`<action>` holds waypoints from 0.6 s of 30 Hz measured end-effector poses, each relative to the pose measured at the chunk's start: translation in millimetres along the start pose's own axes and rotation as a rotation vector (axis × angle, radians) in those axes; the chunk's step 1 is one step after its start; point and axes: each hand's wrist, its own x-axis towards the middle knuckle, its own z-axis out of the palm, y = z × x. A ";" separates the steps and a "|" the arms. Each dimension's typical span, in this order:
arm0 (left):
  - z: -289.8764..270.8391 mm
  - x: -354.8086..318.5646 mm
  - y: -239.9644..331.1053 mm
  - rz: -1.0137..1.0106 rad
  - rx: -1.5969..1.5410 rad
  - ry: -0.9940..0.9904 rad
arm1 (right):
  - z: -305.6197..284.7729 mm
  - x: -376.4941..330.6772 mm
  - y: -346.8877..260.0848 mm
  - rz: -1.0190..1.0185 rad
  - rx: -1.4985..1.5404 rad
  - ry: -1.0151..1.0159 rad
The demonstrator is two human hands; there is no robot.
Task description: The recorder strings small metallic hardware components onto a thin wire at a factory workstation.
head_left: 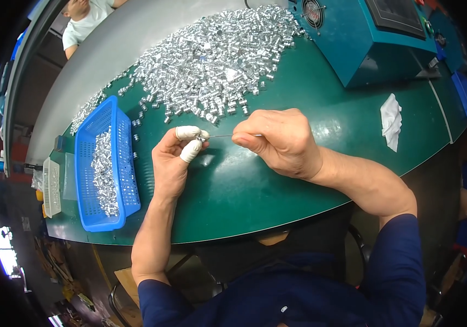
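Observation:
My left hand, with white finger cots on the thumb and a finger, pinches a small shiny metal part. From the right, my right hand is closed around a thin metal rod, perhaps a needle or pick. The rod's tip meets the metal part between my left fingertips; whether it goes inside cannot be made out. Both hands are above the green tabletop. Beyond them spreads a big heap of similar silvery metal parts.
At the left stands a blue plastic basket partly filled with metal parts, beside a narrow white basket. A teal machine with a fan and screen occupies the back right. A crumpled white cloth lies at right. Another person is at far left.

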 end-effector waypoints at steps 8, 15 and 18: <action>1.3 -1.4 0.4 0.021 0.026 -0.007 | 2.6 0.8 -1.9 0.001 -0.002 -0.001; 10.4 -5.6 3.3 0.111 0.187 0.039 | 9.9 -7.1 -4.5 0.274 0.104 -0.004; 10.9 -4.9 3.7 0.209 0.398 0.048 | 10.0 -1.8 0.2 1.021 0.595 0.028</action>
